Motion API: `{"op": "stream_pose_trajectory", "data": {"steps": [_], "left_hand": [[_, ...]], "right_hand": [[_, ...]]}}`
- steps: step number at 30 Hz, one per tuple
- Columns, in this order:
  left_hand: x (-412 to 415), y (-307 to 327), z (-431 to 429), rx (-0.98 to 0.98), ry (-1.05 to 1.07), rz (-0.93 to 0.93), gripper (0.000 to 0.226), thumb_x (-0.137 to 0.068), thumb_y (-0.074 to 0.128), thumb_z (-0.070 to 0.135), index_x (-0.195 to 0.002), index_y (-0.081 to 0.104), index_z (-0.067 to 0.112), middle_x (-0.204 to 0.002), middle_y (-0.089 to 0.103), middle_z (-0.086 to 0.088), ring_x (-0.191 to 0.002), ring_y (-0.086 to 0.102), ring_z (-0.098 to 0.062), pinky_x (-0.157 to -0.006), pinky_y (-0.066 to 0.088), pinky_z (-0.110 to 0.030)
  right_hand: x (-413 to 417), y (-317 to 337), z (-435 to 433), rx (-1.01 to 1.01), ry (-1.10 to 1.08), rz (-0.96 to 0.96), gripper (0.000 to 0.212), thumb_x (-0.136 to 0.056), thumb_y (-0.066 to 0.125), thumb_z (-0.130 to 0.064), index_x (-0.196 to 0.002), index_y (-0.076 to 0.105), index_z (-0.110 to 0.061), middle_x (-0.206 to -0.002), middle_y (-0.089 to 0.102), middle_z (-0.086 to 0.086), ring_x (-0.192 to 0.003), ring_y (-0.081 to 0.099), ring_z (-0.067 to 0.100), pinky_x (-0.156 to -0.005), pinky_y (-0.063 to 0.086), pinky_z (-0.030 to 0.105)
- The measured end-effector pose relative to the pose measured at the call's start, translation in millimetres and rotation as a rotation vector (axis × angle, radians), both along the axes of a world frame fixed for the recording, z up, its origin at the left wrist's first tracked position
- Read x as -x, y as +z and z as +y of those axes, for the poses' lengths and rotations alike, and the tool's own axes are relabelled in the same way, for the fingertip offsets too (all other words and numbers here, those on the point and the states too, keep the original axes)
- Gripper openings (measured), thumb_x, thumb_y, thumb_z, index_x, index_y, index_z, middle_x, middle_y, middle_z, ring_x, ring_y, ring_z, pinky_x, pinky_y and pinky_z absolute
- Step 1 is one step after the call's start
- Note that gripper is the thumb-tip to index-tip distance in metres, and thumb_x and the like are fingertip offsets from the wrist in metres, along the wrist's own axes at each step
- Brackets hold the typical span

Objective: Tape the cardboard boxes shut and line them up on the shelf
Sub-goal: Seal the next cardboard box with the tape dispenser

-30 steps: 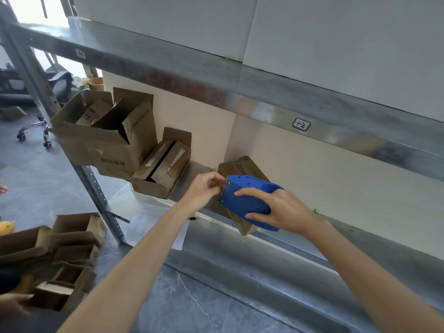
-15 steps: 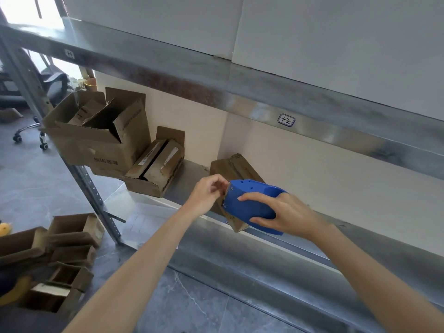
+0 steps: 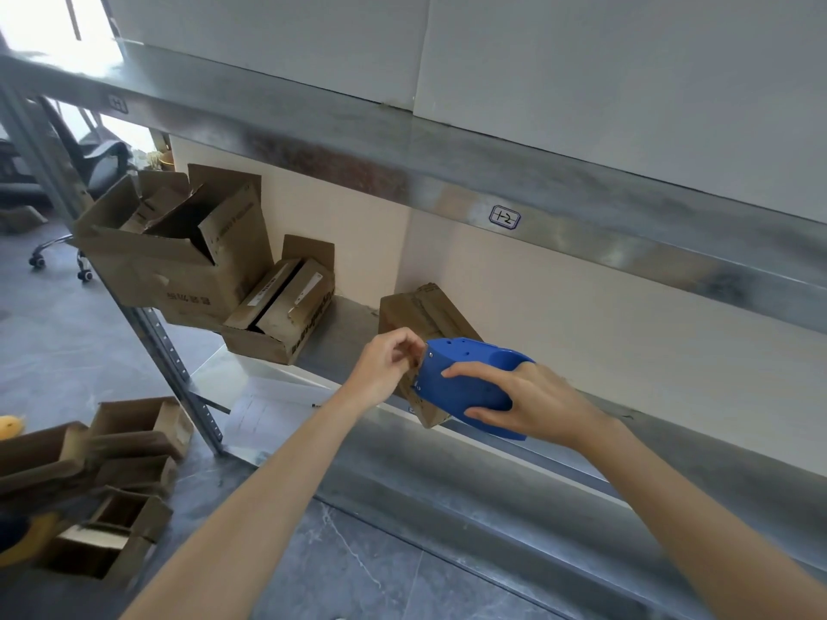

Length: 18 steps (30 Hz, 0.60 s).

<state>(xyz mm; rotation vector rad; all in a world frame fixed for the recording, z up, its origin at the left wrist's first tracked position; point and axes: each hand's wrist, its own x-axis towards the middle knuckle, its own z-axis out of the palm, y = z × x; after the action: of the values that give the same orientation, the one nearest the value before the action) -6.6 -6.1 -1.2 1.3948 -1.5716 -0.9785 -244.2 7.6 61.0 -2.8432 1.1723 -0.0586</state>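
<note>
We see the right hand (image 3: 537,404) wrapped around a blue tape dispenser (image 3: 465,393), index finger laid along its side and thumb underneath. It holds the dispenser at the near edge of the metal shelf (image 3: 344,337). The left hand (image 3: 382,373) is at the dispenser's front end with its fingers curled and the thumb pressed against the fingertips. What it pinches, if anything, is too small for us to tell.

Just behind the dispenser a small cardboard box (image 3: 425,311) sits on the shelf, turned at an angle. Its near corner reaches the shelf's front edge and is partly hidden by the dispenser.

To its left, well apart, a second small box (image 3: 282,315) lies with its two top flaps folded down, a dark gap between them and one flap standing up at the back. Touching that box on the far left stands a large open box (image 3: 179,261), flaps up, overhanging the shelf's end.

Above runs the upper shelf beam (image 3: 358,145), carrying a small label (image 3: 505,217). On the floor at lower left we make out a heap of open cardboard boxes (image 3: 130,440), and an office chair (image 3: 98,158) farther back.
</note>
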Motion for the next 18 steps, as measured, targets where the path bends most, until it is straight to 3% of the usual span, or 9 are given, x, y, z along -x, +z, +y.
{"op": "stream_pose_trajectory", "data": {"steps": [3,7,12,16,18], "left_hand": [[5.9,0.3,3.4,-0.002,0.029,-0.004,0.033,-0.092,0.055,-0.007,-0.085,0.059,0.025,-0.097,0.066,0.002,-0.100,0.064,-0.018,-0.085,0.056,-0.031],[-0.6,5.9,6.8,0.028,0.077,0.013,0.016,-0.092,0.064,0.004,-0.085,0.062,0.018,-0.089,0.067,0.001,-0.089,0.065,-0.013,-0.086,0.051,-0.026],[-18.1,10.9,14.8,-0.012,0.133,0.069,0.009,-0.092,0.065,0.007,-0.088,0.063,0.015,-0.087,0.068,0.000,-0.080,0.067,-0.004,-0.084,0.047,-0.020],[-50.7,4.0,22.6,-0.071,0.275,0.104,0.009,-0.093,0.063,0.006,-0.091,0.063,0.015,-0.092,0.068,-0.003,-0.089,0.067,-0.013,-0.091,0.051,-0.033],[-45.0,2.0,28.9,-0.105,0.244,0.105,0.006,-0.094,0.062,0.008,-0.094,0.063,0.013,-0.095,0.068,-0.003,-0.092,0.068,-0.016,-0.093,0.053,-0.035]], "right_hand": [[4.1,1.0,0.0,0.010,0.008,-0.008,0.050,-0.094,0.050,-0.050,-0.138,0.027,-0.054,-0.062,0.049,-0.006,-0.048,0.040,0.010,-0.053,0.045,0.030],[19.7,1.7,0.0,0.028,0.026,0.023,0.051,-0.095,0.048,-0.052,-0.138,0.022,-0.057,-0.070,0.058,-0.003,-0.051,0.044,0.012,-0.055,0.047,0.031],[39.6,7.7,-0.7,0.073,0.021,0.032,0.050,-0.094,0.048,-0.052,-0.136,0.021,-0.058,-0.067,0.058,-0.002,-0.053,0.046,0.015,-0.057,0.047,0.034],[79.7,11.5,-0.3,0.126,-0.095,0.049,0.050,-0.091,0.056,-0.049,-0.136,0.035,-0.055,-0.049,0.033,-0.011,-0.043,0.032,0.007,-0.051,0.043,0.032],[92.4,7.2,2.6,0.099,-0.135,0.074,0.050,-0.092,0.056,-0.050,-0.138,0.037,-0.052,-0.049,0.032,-0.012,-0.043,0.031,0.006,-0.053,0.043,0.030]]}}
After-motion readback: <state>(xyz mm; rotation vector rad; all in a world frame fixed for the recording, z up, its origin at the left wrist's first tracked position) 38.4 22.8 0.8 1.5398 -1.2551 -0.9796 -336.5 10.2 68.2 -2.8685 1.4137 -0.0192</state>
